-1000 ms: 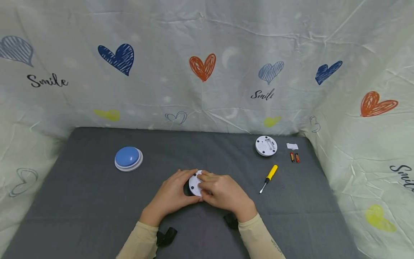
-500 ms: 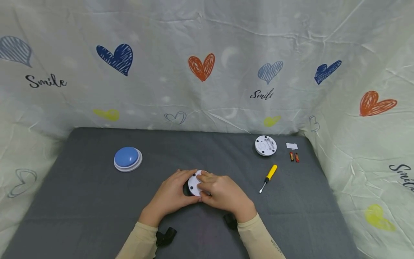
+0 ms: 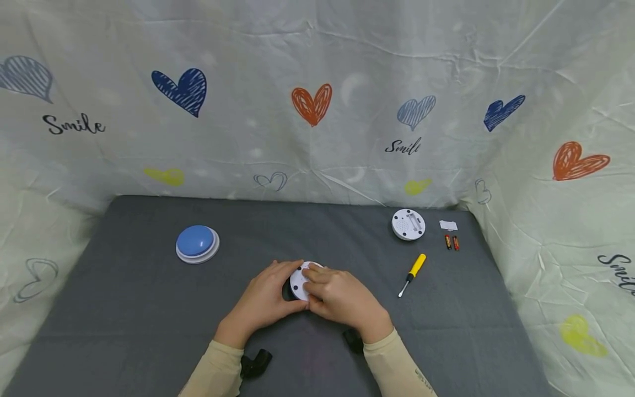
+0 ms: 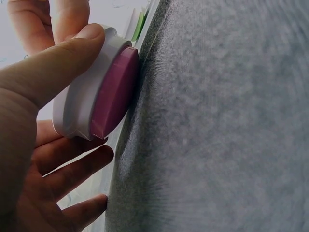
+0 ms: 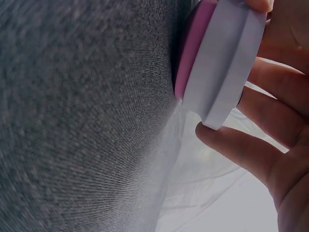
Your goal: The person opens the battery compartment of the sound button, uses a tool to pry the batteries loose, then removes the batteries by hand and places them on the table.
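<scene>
Staying in almost the same spot, the left hand [image 3: 263, 292] and the right hand [image 3: 344, 295] are together at the pink and white button [image 4: 101, 96] in the middle of the dark table [image 3: 149, 303]. Hardly anything has changed in the last second. The right fingers have only shifted a tiny bit on the white bottom. The button is upside down, with its pink side facing the cloth and seeming to touch it. The left thumb and fingers hold it around the edge. The right fingers are bent, with tips on the bottom and rim, but I can't tell if they pinch something or just press. So I think the work on the bottom is not finished. The yellow screwdriver [image 3: 413, 274] hasn't moved and lies well apart on the right. Past it are a white button base [image 3: 408, 224] with its battery slot showing, a little white cover [image 3: 448, 225] and two small batteries [image 3: 448, 242]. The blue button [image 3: 197, 243] sits off to the left.
</scene>
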Demonstrator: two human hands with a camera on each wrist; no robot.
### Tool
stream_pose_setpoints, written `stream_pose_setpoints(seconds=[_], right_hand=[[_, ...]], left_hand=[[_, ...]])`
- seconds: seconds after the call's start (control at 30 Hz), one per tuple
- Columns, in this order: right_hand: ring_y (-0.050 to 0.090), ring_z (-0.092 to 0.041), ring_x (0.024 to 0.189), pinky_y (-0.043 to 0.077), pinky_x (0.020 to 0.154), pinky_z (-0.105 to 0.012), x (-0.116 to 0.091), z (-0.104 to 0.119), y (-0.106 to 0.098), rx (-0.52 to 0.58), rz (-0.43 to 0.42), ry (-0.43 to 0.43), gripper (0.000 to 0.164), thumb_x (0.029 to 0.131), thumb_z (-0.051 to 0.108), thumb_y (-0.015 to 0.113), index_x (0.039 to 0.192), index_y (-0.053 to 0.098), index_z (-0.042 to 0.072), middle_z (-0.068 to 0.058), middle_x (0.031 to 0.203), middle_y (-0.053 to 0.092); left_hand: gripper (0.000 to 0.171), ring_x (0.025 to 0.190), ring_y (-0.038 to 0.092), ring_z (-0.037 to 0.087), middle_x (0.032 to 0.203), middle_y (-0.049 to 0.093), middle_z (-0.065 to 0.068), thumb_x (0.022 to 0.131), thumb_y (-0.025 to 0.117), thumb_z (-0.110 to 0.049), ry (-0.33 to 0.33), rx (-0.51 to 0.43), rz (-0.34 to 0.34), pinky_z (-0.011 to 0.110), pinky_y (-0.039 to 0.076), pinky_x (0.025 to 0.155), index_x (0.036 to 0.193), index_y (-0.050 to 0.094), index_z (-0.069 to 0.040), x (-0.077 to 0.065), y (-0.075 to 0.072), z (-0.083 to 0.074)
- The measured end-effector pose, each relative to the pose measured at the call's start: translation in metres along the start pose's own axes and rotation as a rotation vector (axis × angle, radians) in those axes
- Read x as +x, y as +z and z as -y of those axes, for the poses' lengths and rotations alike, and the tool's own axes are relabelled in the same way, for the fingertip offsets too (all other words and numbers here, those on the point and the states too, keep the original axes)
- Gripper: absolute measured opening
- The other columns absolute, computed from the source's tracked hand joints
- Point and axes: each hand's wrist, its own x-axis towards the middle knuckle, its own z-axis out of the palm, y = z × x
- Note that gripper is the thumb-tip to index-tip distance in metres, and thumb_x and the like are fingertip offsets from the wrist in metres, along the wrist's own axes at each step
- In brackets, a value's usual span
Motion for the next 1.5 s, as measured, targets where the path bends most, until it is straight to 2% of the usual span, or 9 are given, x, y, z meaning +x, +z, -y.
stream_pose_setpoints(seconds=[0.2,0.37,0.53,0.7,0.87,1.07,1.17,1.37,1.5], right_hand=[[0.070,-0.023,0.131,0.057,0.110,-0.037,0.001,0.001,0.001,-0.034,0.007,-0.028,0.011,0.094,0.013,0.083,0.104,0.081,0.012,-0.007,0.132,0.077],[0.073,-0.015,0.123,0.059,0.105,-0.033,0.004,0.001,-0.003,-0.012,0.007,-0.011,0.018,0.094,0.017,0.086,0.111,0.084,0.014,-0.001,0.123,0.080],[0.073,-0.017,0.125,0.062,0.103,-0.040,0.004,0.000,-0.003,0.011,0.014,-0.001,0.020,0.094,0.013,0.082,0.114,0.085,0.016,0.000,0.124,0.080],[0.072,-0.020,0.126,0.062,0.103,-0.045,0.002,0.000,-0.003,0.071,-0.008,0.006,0.022,0.094,0.010,0.084,0.114,0.084,0.017,0.001,0.122,0.080],[0.071,-0.021,0.129,0.060,0.106,-0.049,0.001,0.000,-0.005,0.072,0.012,-0.003,0.018,0.097,0.018,0.085,0.115,0.084,0.019,0.001,0.127,0.078],[0.071,-0.014,0.120,0.056,0.111,-0.038,0.001,0.001,-0.006,0.077,0.000,-0.019,0.017,0.096,0.015,0.087,0.112,0.086,0.020,0.003,0.124,0.077],[0.071,-0.012,0.116,0.054,0.111,-0.032,0.002,0.002,-0.008,0.039,-0.006,-0.031,0.013,0.096,0.017,0.087,0.109,0.087,0.021,0.004,0.122,0.076],[0.071,-0.014,0.116,0.053,0.112,-0.030,0.002,0.004,-0.010,0.009,-0.003,-0.024,0.014,0.098,0.019,0.084,0.112,0.087,0.019,0.003,0.121,0.076],[0.070,-0.013,0.119,0.051,0.115,-0.030,0.002,0.005,-0.011,0.011,0.021,-0.003,0.020,0.097,0.011,0.082,0.115,0.086,0.019,0.004,0.123,0.076]], left_hand=[[0.092,0.146,0.055,0.034,0.154,0.063,0.009,0.084,0.096,-0.045,-0.013,-0.005,0.002,0.058,0.035,0.128,0.159,0.057,-0.009,-0.001,0.000,0.001],[0.094,0.146,0.056,0.035,0.153,0.064,0.007,0.081,0.098,-0.048,-0.018,0.001,-0.016,0.059,0.035,0.128,0.159,0.059,-0.011,-0.002,0.001,0.001],[0.093,0.147,0.054,0.039,0.153,0.065,0.007,0.082,0.097,-0.051,-0.046,0.013,-0.018,0.063,0.039,0.124,0.158,0.060,-0.014,-0.002,0.002,0.002],[0.094,0.149,0.050,0.043,0.153,0.064,0.007,0.082,0.095,-0.055,-0.065,0.000,-0.011,0.066,0.041,0.121,0.159,0.059,-0.015,-0.002,0.002,0.002],[0.093,0.149,0.049,0.048,0.153,0.064,0.008,0.082,0.094,-0.057,-0.080,-0.010,-0.010,0.070,0.046,0.115,0.158,0.060,-0.015,-0.002,0.001,0.002],[0.093,0.150,0.047,0.050,0.154,0.063,0.010,0.083,0.094,-0.058,-0.098,-0.024,-0.002,0.074,0.047,0.111,0.158,0.060,-0.015,-0.002,-0.001,0.002],[0.093,0.149,0.048,0.051,0.155,0.062,0.010,0.083,0.093,-0.060,-0.101,-0.020,-0.005,0.077,0.047,0.108,0.159,0.060,-0.016,-0.002,0.000,0.003],[0.094,0.149,0.047,0.051,0.155,0.062,0.010,0.083,0.091,-0.064,-0.107,-0.034,-0.004,0.077,0.046,0.110,0.159,0.060,-0.018,-0.001,0.000,0.003],[0.096,0.146,0.052,0.049,0.154,0.063,0.010,0.083,0.087,-0.070,-0.104,-0.033,-0.008,0.076,0.049,0.107,0.159,0.060,-0.017,-0.001,0.001,0.003]])
